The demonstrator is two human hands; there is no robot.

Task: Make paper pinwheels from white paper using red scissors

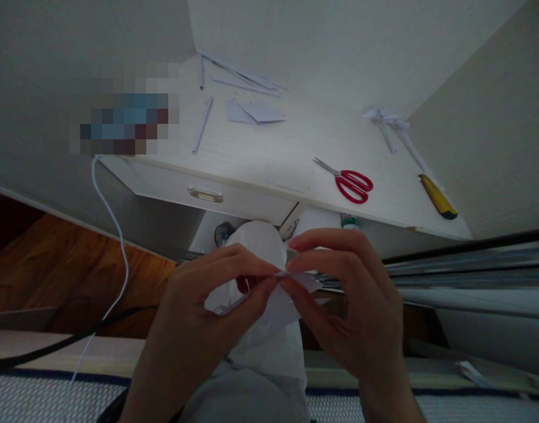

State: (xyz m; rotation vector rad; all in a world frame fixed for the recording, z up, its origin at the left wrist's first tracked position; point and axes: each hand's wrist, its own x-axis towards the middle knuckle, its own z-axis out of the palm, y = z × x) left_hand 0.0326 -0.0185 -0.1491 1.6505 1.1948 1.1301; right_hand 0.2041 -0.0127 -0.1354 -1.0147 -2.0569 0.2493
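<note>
Between my two hands, over my lap, is a small piece of white paper [281, 305]. My left hand [211, 294] pinches its top edge between thumb and fingertips. From the other side my right hand [348, 288] pinches the same edge, thumb below and index finger above. Both sets of fingertips meet near the middle, where the paper looks folded or rolled; the fingers hide part of it. Its lower part hangs down against my white trousers [275, 358]. Beyond the hands, red-handled scissors [351, 182] lie on the white desk [260, 153].
Folded paper [255, 111], a rolled paper tube [202, 126] and several thin paper strips [247, 79] lie at the back. At right are a folded paper piece [387, 123] and a yellow cutter knife [437, 197]. A white cable [119, 229] hangs at left, below a blurred patch.
</note>
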